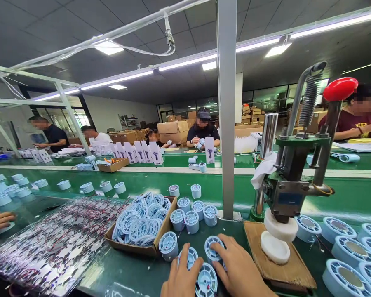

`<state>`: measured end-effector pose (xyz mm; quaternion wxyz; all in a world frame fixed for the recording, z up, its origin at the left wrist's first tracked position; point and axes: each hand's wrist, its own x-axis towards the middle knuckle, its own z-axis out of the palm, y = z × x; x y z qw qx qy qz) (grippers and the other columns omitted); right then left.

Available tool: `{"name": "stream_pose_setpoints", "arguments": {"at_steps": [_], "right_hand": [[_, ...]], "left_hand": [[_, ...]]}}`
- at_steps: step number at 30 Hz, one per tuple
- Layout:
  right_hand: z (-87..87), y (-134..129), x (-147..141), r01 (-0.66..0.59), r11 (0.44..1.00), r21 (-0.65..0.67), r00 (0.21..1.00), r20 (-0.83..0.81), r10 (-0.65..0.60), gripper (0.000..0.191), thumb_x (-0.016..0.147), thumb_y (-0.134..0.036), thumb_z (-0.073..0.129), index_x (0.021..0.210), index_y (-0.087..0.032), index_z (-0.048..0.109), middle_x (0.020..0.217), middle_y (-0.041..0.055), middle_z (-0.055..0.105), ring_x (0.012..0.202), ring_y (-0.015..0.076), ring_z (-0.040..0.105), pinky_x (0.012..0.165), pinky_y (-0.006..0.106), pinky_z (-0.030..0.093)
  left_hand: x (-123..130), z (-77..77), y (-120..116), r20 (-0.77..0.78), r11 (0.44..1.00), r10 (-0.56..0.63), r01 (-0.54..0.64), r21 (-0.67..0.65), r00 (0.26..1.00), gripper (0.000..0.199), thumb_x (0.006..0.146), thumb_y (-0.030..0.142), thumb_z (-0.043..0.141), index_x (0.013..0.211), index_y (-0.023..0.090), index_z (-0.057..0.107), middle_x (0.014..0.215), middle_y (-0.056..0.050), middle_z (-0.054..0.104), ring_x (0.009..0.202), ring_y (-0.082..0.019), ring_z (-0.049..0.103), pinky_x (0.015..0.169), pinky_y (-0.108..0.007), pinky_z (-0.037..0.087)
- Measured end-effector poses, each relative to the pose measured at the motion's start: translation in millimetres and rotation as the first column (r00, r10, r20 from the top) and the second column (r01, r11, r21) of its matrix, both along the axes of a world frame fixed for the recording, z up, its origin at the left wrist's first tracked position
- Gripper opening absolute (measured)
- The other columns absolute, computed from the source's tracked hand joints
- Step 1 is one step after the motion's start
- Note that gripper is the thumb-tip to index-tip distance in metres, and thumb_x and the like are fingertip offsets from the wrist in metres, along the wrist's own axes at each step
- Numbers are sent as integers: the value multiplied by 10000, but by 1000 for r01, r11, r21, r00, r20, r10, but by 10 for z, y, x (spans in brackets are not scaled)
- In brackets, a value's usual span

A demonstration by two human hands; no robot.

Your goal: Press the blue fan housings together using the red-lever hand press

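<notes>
Overall, from the head view: a green work table [114,268] is seen, with 2 bare hands low at the middle. By the left hand [182,275], a spoked blue casing [190,259] is touched, the thumb and fingers being parted around its rim. By the right hand [239,270], a second blue casing [210,250] is touched, a fingertip laid over its top and the thumb held apart, lower down. Whether either casing is clamped cannot be told. Between the hands and nearer the camera, a third casing [206,280] is noted, red showing at its hub.

Just left of these, another casing [168,246] is placed beside a cardboard box [164,229] filled with pale blue rings [142,227]. Behind, more casings [191,222] are grouped. Further left, a layer of flat metallic pieces [64,239] with red wires is spread out; past it, a co-worker's hand [0,222] is held at a blue part.

To the right, a hand press [289,198] with a red knob [340,88] is mounted. Under it, 2 round white pads are seen, the upper pad [280,226] raised above the lower pad [275,249], which is set on a brown board [299,276]. Beyond, casings with grey discs [349,251] are bunched.

Across the green surface, white printed boxes [157,154] are stood upright, and a capped person [202,132] is seated, a pale blue item held.
</notes>
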<state>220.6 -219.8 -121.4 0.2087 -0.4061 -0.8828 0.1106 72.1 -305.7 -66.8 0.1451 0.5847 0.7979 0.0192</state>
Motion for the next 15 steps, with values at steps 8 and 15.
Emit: {"name": "stream_pose_setpoints", "arguments": {"at_steps": [8, 15], "right_hand": [[159, -499, -129, -160, 923, 351, 948, -206, 242, 302, 916, -152, 445, 1172, -164, 605, 1229, 134, 545, 1130, 254, 511, 958, 428, 455], [-145, -825, -603, -442, 874, 201, 894, 26, 446, 313, 897, -152, 453, 1170, -190, 601, 1183, 141, 541, 1052, 275, 526, 849, 418, 478]], "left_hand": [[-611, -251, -1422, 265, 892, 70, -179, 415, 962, 538, 644, 549, 682, 1106, 278, 626, 1585, -17, 276, 1335, -312, 460, 1097, -346, 398], [-1398, -1824, -2754, 79, 578, 806, -808, 114, 587, 574, 827, 561, 389, 1211, 156, 523, 1466, -138, 419, 1349, -262, 452, 1133, -343, 359]]}}
